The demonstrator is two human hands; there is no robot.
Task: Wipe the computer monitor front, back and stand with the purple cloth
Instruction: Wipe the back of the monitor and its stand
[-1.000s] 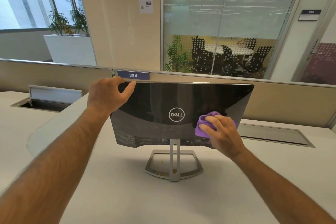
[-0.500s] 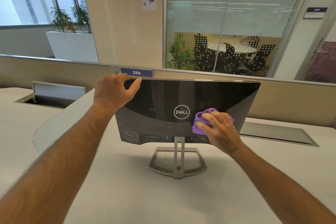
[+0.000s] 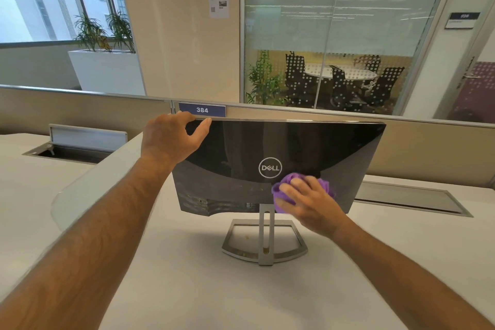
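A black monitor [image 3: 308, 150] stands on the white desk with its glossy back and round logo facing me. Its silver stand [image 3: 265, 242] rests on the desk below. My left hand [image 3: 171, 139] grips the monitor's top left corner, fingers curled over the top edge and thumb on the back. My right hand [image 3: 310, 203] presses a bunched purple cloth [image 3: 284, 190] against the lower back panel, just right of the logo and above the stand's neck. Most of the cloth is hidden under that hand. The screen side faces away from me.
The white desk [image 3: 187, 289] spreads around the stand. A beige partition [image 3: 428, 153] with a "384" label runs behind the monitor. An open cable hatch [image 3: 72, 147] lies at the left, a closed hatch [image 3: 409, 198] at the right.
My right hand with the cloth has slid leftward and down across the back panel, toward the stand's neck. The left hand keeps its hold on the top corner.
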